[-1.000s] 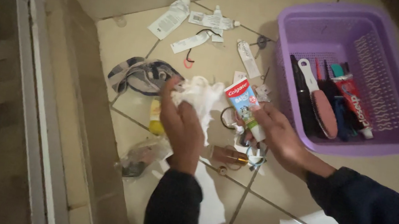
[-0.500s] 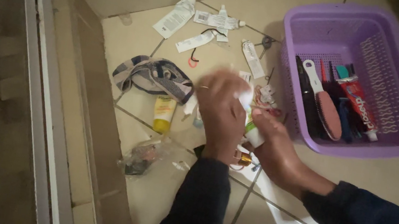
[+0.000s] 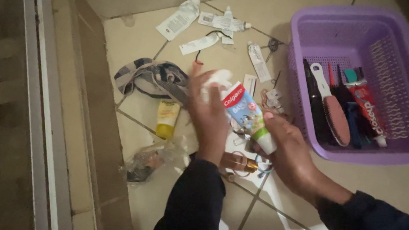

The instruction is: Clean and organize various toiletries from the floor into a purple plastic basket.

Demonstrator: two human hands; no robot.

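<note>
Now our left hand [image 3: 210, 116], clenched on a white cloth [image 3: 217, 77], had swung back against the toothpaste tube [image 3: 247, 115] our right hand [image 3: 286, 152] gripped, wiping it.

— What is the person wearing?
— Long dark navy sleeves on both arms, plain, with no pattern or print.
— How far do they reach?
— To the wrists; the left hand [image 3: 210, 118] and right hand [image 3: 286, 150] are bare, no gloves.
— The cuffs?
— Snug, slightly bunched at each wrist.
</note>
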